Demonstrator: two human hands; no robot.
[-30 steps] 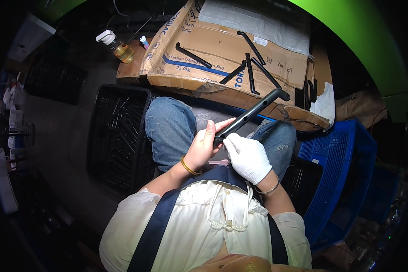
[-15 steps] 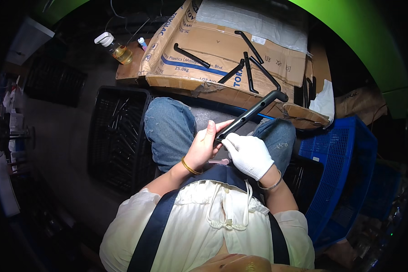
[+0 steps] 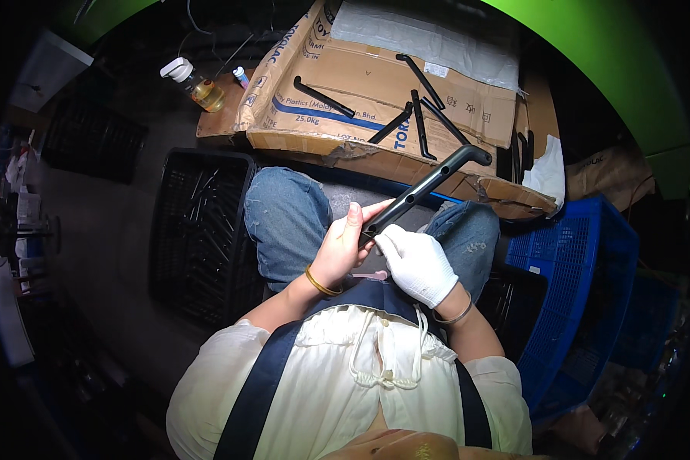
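My bare left hand is wrapped round the lower end of a long black plastic handle. The handle slants up to the right above my lap, with a bent tip at its far end and round holes along its face. Close against its lower end is my right hand, in a white knitted glove, with thumb and fingers pinched together. Whatever lies in that pinch is hidden. On the cardboard ahead lie several similar black handles, some crossing each other.
A cardboard-topped work surface spans the front. At its left stand a spray bottle and a small tube. A black crate of dark parts sits left of my knees. Blue plastic crates stand on the right.
The held handle has tipped very slightly, its far end a little further right. My right hand has shifted slightly to the left. The handles on the cardboard lie as before.
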